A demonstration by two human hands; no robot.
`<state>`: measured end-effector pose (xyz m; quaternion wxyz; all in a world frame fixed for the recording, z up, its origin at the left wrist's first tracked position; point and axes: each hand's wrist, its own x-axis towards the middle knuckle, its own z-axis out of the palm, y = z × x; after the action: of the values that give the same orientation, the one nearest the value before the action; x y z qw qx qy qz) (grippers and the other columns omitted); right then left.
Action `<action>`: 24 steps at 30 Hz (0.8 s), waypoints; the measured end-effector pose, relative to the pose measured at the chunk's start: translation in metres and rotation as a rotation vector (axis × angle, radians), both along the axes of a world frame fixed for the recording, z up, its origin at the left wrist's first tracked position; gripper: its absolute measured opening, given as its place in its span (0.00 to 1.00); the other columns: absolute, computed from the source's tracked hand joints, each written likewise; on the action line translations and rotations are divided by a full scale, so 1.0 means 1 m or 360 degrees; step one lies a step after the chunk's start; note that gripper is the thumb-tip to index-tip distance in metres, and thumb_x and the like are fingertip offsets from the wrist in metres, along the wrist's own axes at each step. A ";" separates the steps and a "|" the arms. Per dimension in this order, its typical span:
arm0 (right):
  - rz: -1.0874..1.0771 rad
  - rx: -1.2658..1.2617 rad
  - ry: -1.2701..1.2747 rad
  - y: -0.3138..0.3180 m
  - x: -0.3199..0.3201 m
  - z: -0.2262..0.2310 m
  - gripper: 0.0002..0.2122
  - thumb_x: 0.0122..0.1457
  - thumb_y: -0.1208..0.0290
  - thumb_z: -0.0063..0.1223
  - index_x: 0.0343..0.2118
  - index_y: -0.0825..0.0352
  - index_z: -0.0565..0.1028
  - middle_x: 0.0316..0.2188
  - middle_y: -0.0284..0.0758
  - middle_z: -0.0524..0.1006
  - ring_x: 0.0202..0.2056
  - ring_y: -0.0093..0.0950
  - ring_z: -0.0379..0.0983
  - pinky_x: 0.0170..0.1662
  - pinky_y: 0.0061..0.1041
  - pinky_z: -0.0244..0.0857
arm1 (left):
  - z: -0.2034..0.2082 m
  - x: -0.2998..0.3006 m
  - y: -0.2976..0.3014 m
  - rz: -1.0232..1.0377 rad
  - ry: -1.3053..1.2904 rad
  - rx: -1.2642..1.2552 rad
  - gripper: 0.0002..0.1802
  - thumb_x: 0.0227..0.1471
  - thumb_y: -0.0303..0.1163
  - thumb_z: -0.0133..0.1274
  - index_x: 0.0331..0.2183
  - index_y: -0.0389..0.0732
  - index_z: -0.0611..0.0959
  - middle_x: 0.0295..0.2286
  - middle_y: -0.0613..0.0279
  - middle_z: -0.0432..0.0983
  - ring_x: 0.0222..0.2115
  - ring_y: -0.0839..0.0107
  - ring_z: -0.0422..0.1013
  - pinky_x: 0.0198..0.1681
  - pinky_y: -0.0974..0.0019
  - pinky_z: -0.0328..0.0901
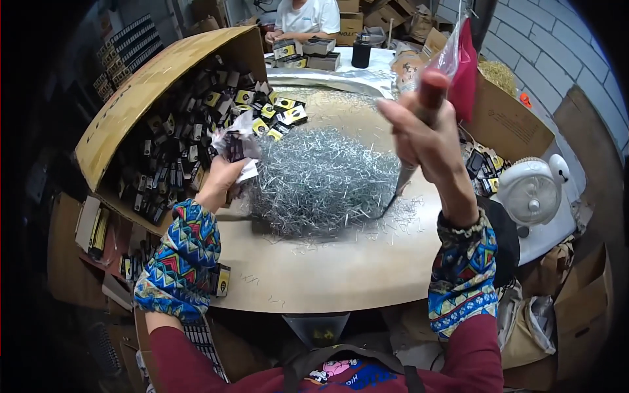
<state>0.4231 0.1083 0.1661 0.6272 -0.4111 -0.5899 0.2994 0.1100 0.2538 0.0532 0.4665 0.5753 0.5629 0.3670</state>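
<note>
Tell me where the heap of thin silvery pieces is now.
In the head view, the heap of thin silvery pieces lies near the middle of the table, between the left hand and the right hand, right of the cardboard box.

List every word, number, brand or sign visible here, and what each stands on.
Wording is described, not quoted.
Large tipped carton: dark lettering.
Background carton: dark lettering.
Right carton: unreadably small print.
Yellow-and-black boxes: markings too small to read.
Maroon top: lettering, partly visible.
Pale sack: reddish marks, blurred.
White shirt: tiny mark, unreadable.
</note>
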 end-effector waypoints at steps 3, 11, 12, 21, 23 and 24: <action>-0.0140 0.0235 0.0111 -0.006 -0.009 0.010 0.12 0.57 0.72 0.57 0.18 0.63 0.69 0.10 0.25 0.66 0.08 0.14 0.58 0.11 0.16 0.49 | -0.008 0.004 -0.002 -0.0002 -0.0023 -0.0342 0.14 0.48 0.32 0.61 0.35 0.33 0.79 0.22 0.66 0.77 0.18 0.79 0.71 0.15 0.75 0.61; 0.0136 -0.0603 0.0127 -0.013 -0.012 -0.043 0.14 0.58 0.68 0.59 0.19 0.63 0.68 0.10 0.25 0.64 0.08 0.15 0.57 0.12 0.18 0.49 | 0.023 0.050 -0.008 -0.0019 -0.0767 0.0027 0.10 0.51 0.26 0.57 0.37 0.33 0.81 0.28 0.59 0.79 0.24 0.75 0.76 0.23 0.71 0.70; 0.0043 -0.0562 0.0310 -0.014 -0.012 -0.053 0.14 0.59 0.67 0.58 0.19 0.62 0.67 0.09 0.23 0.62 0.08 0.15 0.55 0.11 0.18 0.48 | 0.043 0.059 -0.013 -0.0061 -0.0833 -0.0049 0.10 0.52 0.26 0.56 0.37 0.33 0.81 0.28 0.61 0.79 0.24 0.75 0.76 0.23 0.71 0.71; -0.0501 0.0474 0.0987 -0.037 0.007 -0.031 0.15 0.65 0.60 0.43 0.22 0.61 0.66 0.08 0.22 0.55 0.08 0.16 0.52 0.12 0.20 0.50 | 0.144 0.123 -0.010 -0.0039 -0.0790 0.0535 0.12 0.51 0.25 0.55 0.40 0.37 0.78 0.29 0.56 0.79 0.20 0.69 0.75 0.19 0.66 0.73; -0.0613 0.0555 0.1151 -0.053 0.006 0.003 0.15 0.65 0.61 0.43 0.22 0.61 0.66 0.08 0.22 0.55 0.08 0.16 0.52 0.12 0.21 0.50 | 0.145 0.117 -0.003 -0.0020 -0.0835 0.0538 0.12 0.51 0.25 0.55 0.40 0.37 0.78 0.29 0.56 0.79 0.20 0.69 0.75 0.20 0.67 0.73; -0.0574 0.0514 0.1017 -0.049 0.008 -0.002 0.15 0.65 0.62 0.44 0.21 0.61 0.65 0.08 0.23 0.55 0.08 0.16 0.52 0.12 0.21 0.50 | 0.144 0.111 -0.001 -0.0002 -0.0849 0.0548 0.12 0.51 0.24 0.55 0.40 0.37 0.78 0.30 0.56 0.79 0.20 0.69 0.76 0.20 0.67 0.73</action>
<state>0.4307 0.0597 0.1641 0.8780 -0.2904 -0.3231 0.2008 0.2210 0.2524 0.1976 0.4937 0.5296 0.3498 0.5945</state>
